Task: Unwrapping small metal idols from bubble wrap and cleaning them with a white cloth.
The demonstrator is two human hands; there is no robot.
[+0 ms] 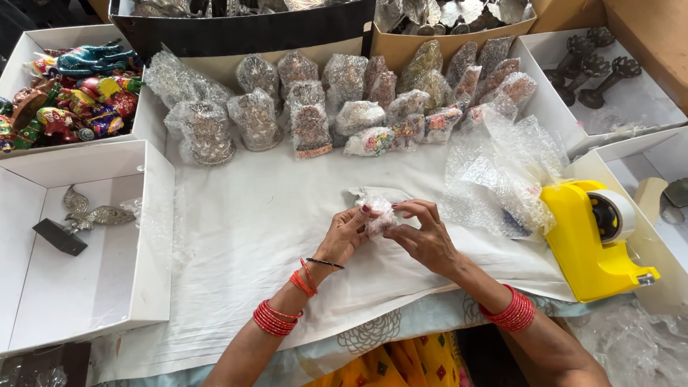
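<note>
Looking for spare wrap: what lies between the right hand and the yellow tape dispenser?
In the head view, a loose heap of clear bubble wrap lies on the white cloth, between the right hand and the yellow tape dispenser.

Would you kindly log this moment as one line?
hands: left and right both grip bubble-wrapped bundle | surface: white cloth | tape dispenser at right
</note>
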